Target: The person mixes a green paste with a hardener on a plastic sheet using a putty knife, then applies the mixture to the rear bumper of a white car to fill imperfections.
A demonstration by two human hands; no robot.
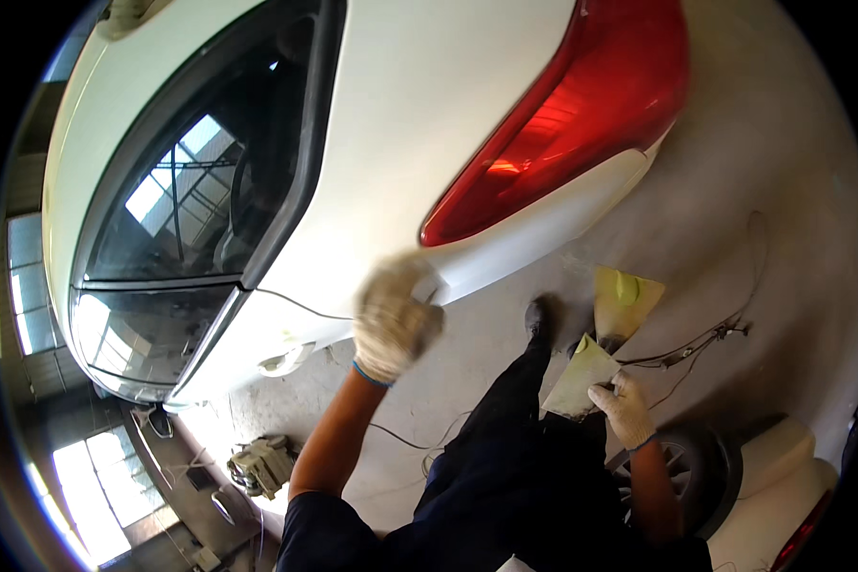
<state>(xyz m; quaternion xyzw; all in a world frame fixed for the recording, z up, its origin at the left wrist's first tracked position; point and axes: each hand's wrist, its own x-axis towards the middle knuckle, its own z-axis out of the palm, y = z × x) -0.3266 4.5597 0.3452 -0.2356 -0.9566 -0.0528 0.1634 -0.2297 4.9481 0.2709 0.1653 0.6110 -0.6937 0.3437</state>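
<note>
My left hand (391, 329), in a pale knitted glove with a blue cuff, is up against the white car's rear side panel (391, 133), just below the red tail light (562, 124). Motion smears its fingers. A small greyish patch shows at the fingers, but I cannot make out what it is. Lower right, my gloved right hand (626, 410) grips the edge of a thin pale mixing board (579, 381), with the thumb on top. A dab of yellow-green paste sits on the board's far corner. Beyond it is a yellowish trapezoid plate (643, 303) bearing more paste, near my feet.
A dark cable or hose (686, 351) trails over the concrete floor on the right. Another car's wheel (672, 467) and pale body stand at lower right. A boxy machine (262, 465) stands on the floor at left, near bright windows (95, 496).
</note>
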